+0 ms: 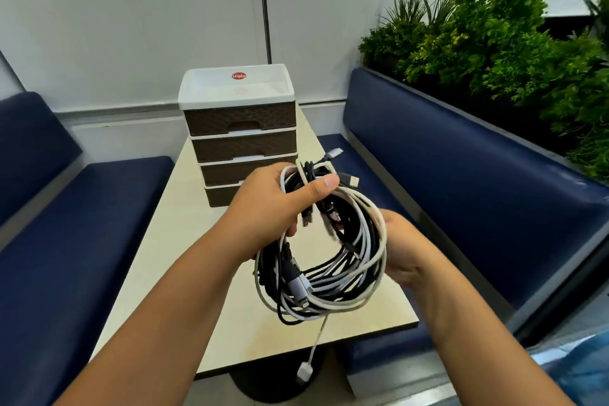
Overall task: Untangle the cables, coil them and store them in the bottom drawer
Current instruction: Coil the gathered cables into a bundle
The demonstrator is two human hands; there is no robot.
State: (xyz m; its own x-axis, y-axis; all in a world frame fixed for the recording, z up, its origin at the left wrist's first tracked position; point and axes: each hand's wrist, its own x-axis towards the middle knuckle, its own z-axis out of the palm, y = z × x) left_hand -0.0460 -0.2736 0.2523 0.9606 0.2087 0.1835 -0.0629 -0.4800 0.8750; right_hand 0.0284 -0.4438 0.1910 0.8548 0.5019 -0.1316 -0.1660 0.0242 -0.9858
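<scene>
A tangled bundle of black and white cables (333, 270) hangs in a loose loop above the table. My left hand (276, 204) grips the top of the bundle, thumb over the strands. My right hand (400, 250) cups the loop's right side, fingers behind the cables. One white cable end with a plug (304, 372) dangles below the table edge. Several connector ends stick out near my left thumb. The brown and white drawer unit (239, 128) stands at the table's far end, all drawers shut; its bottom drawer (220, 196) is partly hidden behind my left hand.
The beige table (184, 241) runs between two blue benches, one at the left (75, 234) and one at the right (461, 181). Green plants (494, 53) fill a planter behind the right bench. A white wall closes the far side.
</scene>
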